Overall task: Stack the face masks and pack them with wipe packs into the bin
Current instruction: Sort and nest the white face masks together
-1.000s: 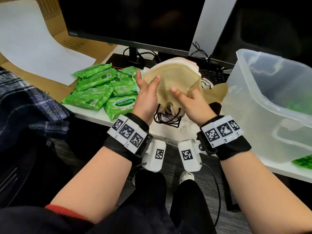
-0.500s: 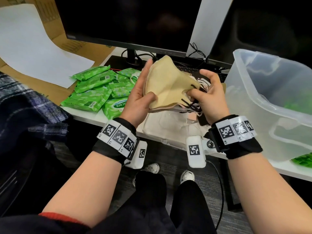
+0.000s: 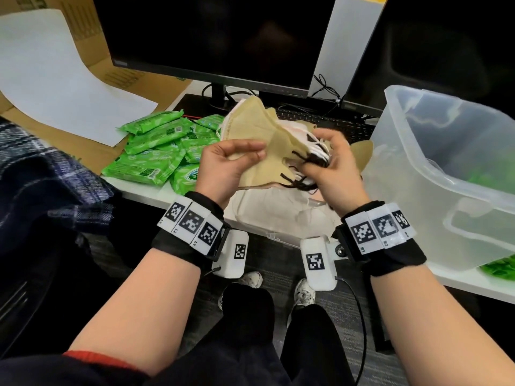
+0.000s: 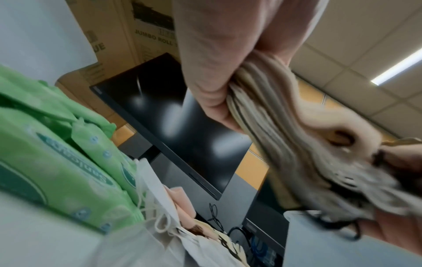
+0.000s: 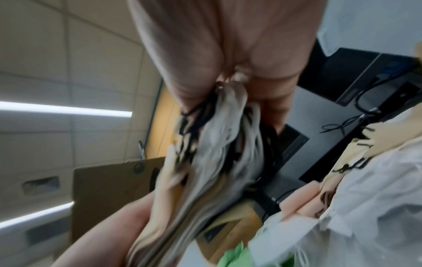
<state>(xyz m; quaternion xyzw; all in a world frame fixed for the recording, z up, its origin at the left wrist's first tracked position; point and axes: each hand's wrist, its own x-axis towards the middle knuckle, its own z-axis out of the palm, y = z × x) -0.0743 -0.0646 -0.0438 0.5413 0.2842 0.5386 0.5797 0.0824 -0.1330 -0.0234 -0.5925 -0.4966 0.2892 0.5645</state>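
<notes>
A stack of tan and white face masks (image 3: 256, 135) is held in the air above the desk edge, between both hands. My left hand (image 3: 231, 162) grips the stack's left side, thumb across the top mask. My right hand (image 3: 328, 160) pinches the bunched black and white ear loops (image 3: 312, 157) at its right end. The wrist views show the layered mask edges (image 4: 274, 130) (image 5: 200, 171) squeezed in the fingers. Green wipe packs (image 3: 156, 151) lie in a heap on the desk to the left. The clear plastic bin (image 3: 446, 174) stands at the right, with green packs inside.
More masks in a clear bag (image 3: 278, 213) lie on the desk under my hands; one tan mask (image 3: 362, 151) lies by the bin. A dark monitor (image 3: 217, 37) and a keyboard (image 3: 334, 126) are behind. White paper (image 3: 55, 79) covers cardboard at the left.
The stack has turned from upright and face-on to lying flatter across my hands. My left thumb has closed over the top mask, and my right hand has gathered the ear loops.
</notes>
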